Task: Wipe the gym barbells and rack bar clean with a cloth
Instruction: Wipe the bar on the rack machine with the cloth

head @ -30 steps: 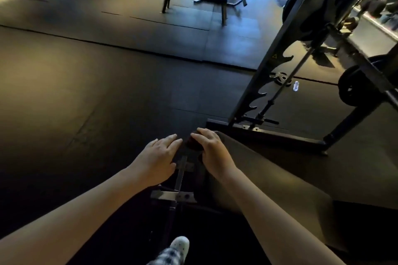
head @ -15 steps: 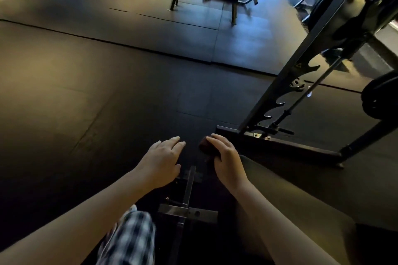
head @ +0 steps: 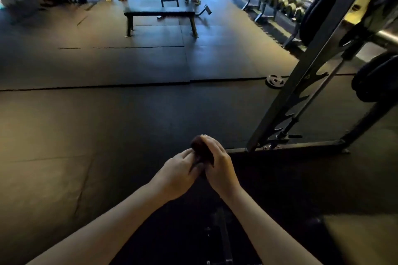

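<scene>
Holding: left hand (head: pixel 178 173) and right hand (head: pixel 219 165), fingers curled round dark cloth (head: pixel 201 150), just left of rack (head: pixel 282 103) base.
Risk: bunched cloth and dim light could leave missed patches on rack bar (head: pixel 387 37).

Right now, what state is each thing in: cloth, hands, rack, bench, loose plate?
cloth: bunched up, held between both hands.
left hand: grips the cloth's lower end.
right hand: curled round the cloth.
rack: standing, neither hand on it.
bench: upright on its legs.
small plate: flat on the floor by the rack.
</scene>
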